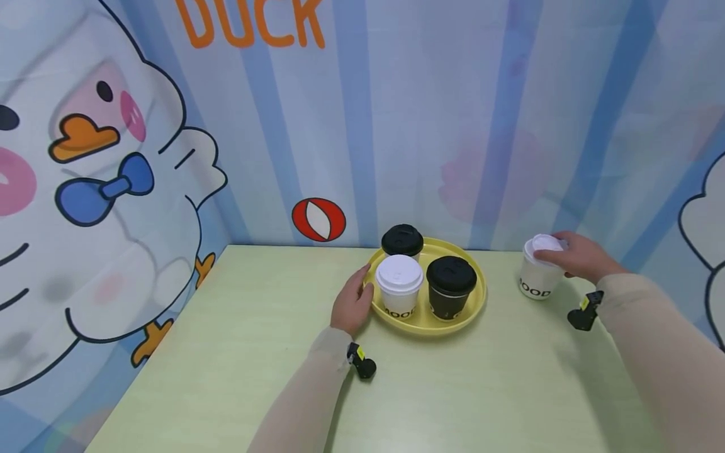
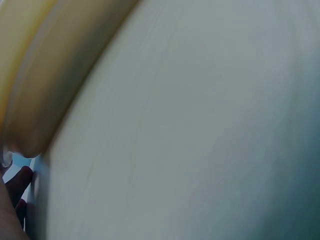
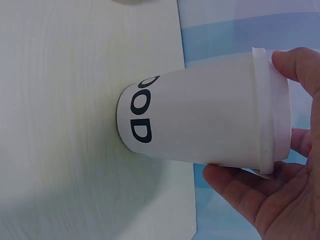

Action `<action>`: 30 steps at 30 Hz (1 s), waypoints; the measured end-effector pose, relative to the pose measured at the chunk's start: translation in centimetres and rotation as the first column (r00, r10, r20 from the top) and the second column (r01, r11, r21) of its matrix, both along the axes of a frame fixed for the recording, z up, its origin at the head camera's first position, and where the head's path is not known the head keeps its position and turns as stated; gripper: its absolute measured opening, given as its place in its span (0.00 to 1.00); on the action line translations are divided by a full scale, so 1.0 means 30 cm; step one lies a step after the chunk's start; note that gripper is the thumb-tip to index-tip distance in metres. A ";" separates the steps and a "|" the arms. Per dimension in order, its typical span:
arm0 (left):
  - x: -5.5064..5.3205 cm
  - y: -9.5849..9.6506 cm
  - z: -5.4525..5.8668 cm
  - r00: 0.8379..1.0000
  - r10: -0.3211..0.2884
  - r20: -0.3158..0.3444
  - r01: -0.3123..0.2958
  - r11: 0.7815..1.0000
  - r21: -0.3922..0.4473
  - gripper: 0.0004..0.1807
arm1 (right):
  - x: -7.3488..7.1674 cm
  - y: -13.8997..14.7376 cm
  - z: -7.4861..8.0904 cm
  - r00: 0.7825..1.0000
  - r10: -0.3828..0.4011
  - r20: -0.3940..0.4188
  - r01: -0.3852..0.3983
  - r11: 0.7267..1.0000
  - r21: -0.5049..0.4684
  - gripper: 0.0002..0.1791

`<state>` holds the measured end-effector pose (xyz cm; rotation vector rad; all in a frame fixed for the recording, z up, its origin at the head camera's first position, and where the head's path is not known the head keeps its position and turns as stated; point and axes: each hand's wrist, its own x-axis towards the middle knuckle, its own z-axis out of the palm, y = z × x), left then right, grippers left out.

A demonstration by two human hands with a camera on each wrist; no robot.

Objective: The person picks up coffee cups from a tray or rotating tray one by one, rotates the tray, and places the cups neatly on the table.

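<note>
We log three cups upright on the tray (image 1: 427, 328): the near black cup (image 1: 452, 289), the far black cup (image 1: 403, 240) and the tray's white cup (image 1: 399, 286). The outer white cup (image 1: 535, 277) is off the tray, apart to its right over the table (image 1: 283, 377), its lid end pinched between thumb and fingers of our right hand (image 1: 586, 255); we cannot tell whether its base touches down. Our left hand (image 1: 352, 303) touches the tray's left rim, grip uncertain; we judge one cup left to settle, loading or unloading undetermined.
</note>
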<state>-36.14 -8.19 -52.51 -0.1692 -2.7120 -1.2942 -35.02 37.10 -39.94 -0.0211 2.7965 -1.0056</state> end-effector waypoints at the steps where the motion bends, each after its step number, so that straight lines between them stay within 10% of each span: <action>1: 0.000 0.001 0.001 1.000 -0.001 0.001 0.001 1.000 -0.002 0.29 | 0.001 0.000 0.000 1.000 -0.002 0.000 0.002 1.000 -0.003 0.55; 30: -0.004 0.002 0.002 1.000 -0.004 -0.009 0.004 1.000 0.005 0.29 | 0.007 0.072 0.015 0.996 -0.012 0.084 0.014 1.000 -0.021 0.57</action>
